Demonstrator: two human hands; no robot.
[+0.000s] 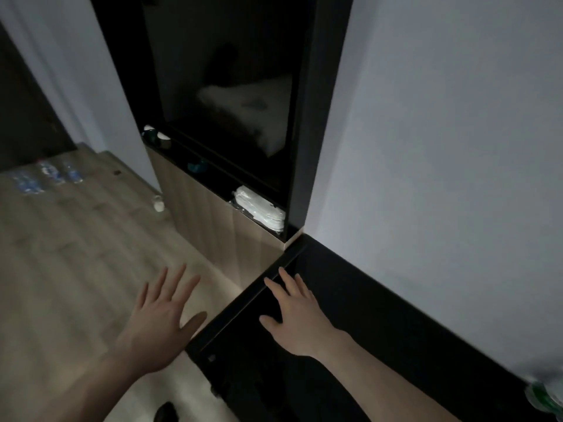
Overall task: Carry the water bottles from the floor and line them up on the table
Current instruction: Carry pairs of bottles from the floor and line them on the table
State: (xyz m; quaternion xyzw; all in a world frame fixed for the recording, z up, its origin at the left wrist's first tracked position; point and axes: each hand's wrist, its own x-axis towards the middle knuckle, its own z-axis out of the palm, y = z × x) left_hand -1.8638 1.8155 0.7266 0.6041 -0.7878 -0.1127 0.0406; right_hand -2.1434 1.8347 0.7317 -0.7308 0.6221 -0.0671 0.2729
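Several clear water bottles with blue labels lie on the wooden floor at the far left, blurred. My left hand hovers flat over the floor with fingers spread and nothing in it. My right hand is spread the same way over the left end of the black table, also holding nothing. At the bottom right corner a bottle with a green label shows blurred on the table.
A tall black cabinet with a glass front stands against the white wall beyond the table; folded white items lie on its low shelf. A small white object sits on the floor by the cabinet base.
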